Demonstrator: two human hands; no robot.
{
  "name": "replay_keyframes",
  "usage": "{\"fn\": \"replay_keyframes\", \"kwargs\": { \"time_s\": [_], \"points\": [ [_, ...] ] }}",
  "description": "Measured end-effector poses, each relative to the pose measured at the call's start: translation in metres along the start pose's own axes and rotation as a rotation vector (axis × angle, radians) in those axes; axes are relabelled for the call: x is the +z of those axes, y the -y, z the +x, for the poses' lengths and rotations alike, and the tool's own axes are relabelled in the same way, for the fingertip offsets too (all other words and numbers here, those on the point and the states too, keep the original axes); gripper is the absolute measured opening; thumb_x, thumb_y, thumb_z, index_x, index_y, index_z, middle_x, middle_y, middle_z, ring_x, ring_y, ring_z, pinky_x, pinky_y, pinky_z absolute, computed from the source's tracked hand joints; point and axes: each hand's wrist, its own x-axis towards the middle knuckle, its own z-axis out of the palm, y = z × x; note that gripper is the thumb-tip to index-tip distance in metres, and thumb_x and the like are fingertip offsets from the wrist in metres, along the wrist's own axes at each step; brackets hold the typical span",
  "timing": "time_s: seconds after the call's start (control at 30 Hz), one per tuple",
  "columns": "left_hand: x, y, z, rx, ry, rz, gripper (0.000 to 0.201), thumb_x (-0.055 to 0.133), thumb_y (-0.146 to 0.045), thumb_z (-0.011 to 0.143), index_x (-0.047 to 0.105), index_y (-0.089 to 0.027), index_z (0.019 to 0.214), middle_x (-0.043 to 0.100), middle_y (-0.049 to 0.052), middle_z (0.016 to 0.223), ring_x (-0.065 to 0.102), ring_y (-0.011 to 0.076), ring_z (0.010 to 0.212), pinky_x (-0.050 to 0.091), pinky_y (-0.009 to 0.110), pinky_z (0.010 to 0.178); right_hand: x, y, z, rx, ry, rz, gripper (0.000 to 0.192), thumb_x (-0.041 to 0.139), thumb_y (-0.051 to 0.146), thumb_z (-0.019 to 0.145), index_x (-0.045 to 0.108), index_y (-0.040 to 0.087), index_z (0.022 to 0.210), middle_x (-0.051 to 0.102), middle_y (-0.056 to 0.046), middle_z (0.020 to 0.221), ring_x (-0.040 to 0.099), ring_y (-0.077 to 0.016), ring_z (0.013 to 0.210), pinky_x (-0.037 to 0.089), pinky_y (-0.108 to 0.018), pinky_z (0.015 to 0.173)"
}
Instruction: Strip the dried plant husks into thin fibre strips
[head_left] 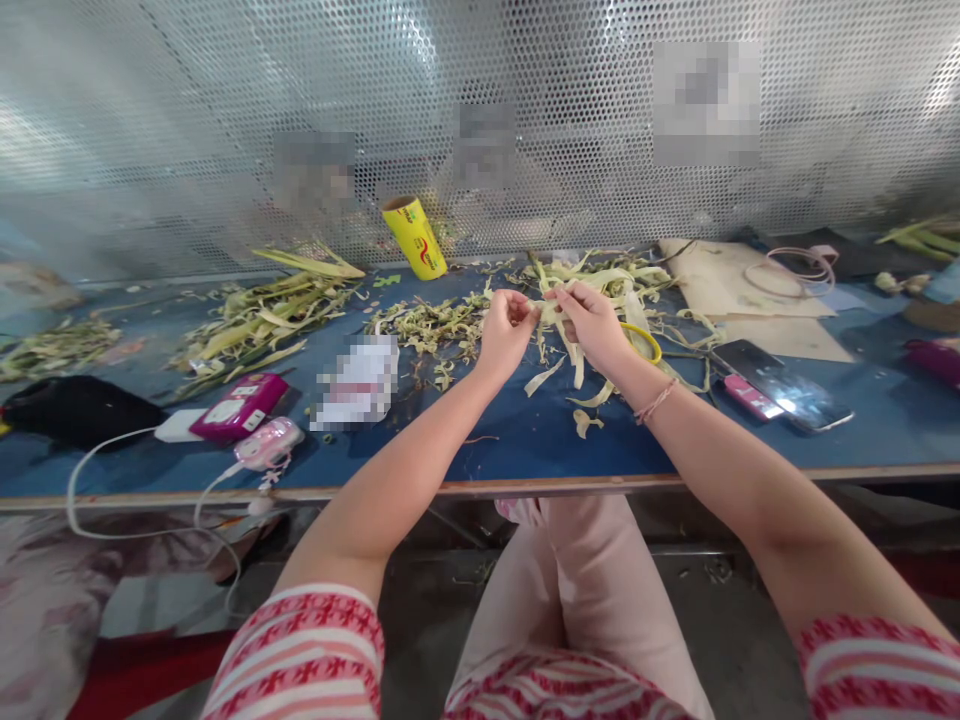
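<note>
**Both hands pinched a pale leaf strip above the blue table**

The left hand (506,330) and the right hand (592,322) met just above the blue table (525,440), each with its fingers closed on the same pale leaf strip (546,312). The strip ran between the two hands, held taut off the surface, likely so that it could be pulled apart along its length. Loose ends of it hung down below the right hand and curled onto the table.

Behind the hands lay a heap of peeled strips (615,280), close enough that a hand could reach it without leaning. A smaller pile of scraps (435,330) sat just left of the left hand, and longer green stalks (255,315) lay farther left, well apart from the work. A yellow ring (645,342) lay on the table just beside the right wrist, which wore a thin bracelet (656,402).

A yellow roll (415,237) leaned against the perforated metal screen (480,100) at the back of the table. To the right lay a phone (787,385) with a lit screen; to the left were a pink case (240,405) and a small pink device (268,442) on a white cable.
</note>
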Motion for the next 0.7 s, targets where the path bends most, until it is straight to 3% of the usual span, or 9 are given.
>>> {"fn": "replay_keyframes", "kwargs": {
  "time_s": [0.13, 0.33, 0.47, 0.6, 0.7],
  "points": [
    [0.002, -0.009, -0.006, -0.013, 0.099, -0.064, 0.010, 0.066, -0.019, 0.086, 0.056, -0.019, 0.083, 0.056, -0.003, 0.070, 0.053, 0.0099, 0.063, 0.043, 0.023, 0.065, 0.002, 0.004, -0.003, 0.016, 0.030, 0.042, 0.031, 0.064, 0.048, 0.087, 0.055, 0.020, 0.079, 0.038, 0.008, 0.062, 0.020, -0.0026, 0.041, 0.014, -0.022, 0.037],
    [0.002, -0.016, -0.009, -0.071, 0.178, -0.175, 0.011, 0.067, -0.023, 0.086, 0.061, -0.018, 0.079, 0.057, -0.003, 0.066, 0.056, 0.0099, 0.062, 0.047, 0.024, 0.067, 0.001, 0.007, -0.004, 0.022, 0.042, 0.027, 0.027, 0.065, 0.045, 0.087, 0.058, 0.020, 0.082, 0.040, 0.008, 0.059, 0.023, -0.0032, 0.041, 0.014, -0.022, 0.038],
    [0.003, -0.011, -0.007, -0.108, 0.155, -0.243, 0.003, 0.066, -0.018, 0.084, 0.063, -0.017, 0.082, 0.063, -0.001, 0.074, 0.059, 0.0098, 0.066, 0.052, 0.025, 0.072, 0.001, 0.007, -0.004, 0.005, 0.044, 0.029, 0.024, 0.069, 0.040, 0.083, 0.059, 0.019, 0.082, 0.043, 0.007, 0.057, 0.025, -0.0036, 0.041, 0.017, -0.021, 0.038],
    [0.003, -0.004, -0.003, -0.122, 0.113, -0.268, 0.005, 0.066, -0.017, 0.081, 0.064, -0.018, 0.086, 0.064, -0.001, 0.081, 0.060, 0.0094, 0.068, 0.052, 0.025, 0.072, 0.001, 0.009, -0.004, 0.033, 0.044, 0.065, 0.020, 0.070, 0.037, 0.083, 0.059, 0.019, 0.083, 0.032, 0.010, 0.052, 0.022, -0.0042, 0.042, 0.016, -0.021, 0.040],
    [0.002, -0.001, -0.001, -0.107, 0.087, -0.256, 0.007, 0.065, -0.014, 0.080, 0.064, -0.018, 0.086, 0.064, -0.001, 0.082, 0.060, 0.0087, 0.069, 0.050, 0.023, 0.070, 0.000, 0.009, -0.003, 0.055, 0.034, 0.073, 0.018, 0.067, 0.036, 0.085, 0.059, 0.019, 0.084, 0.040, 0.008, 0.058, 0.023, -0.0034, 0.042, 0.016, -0.021, 0.040]
  ]
}}
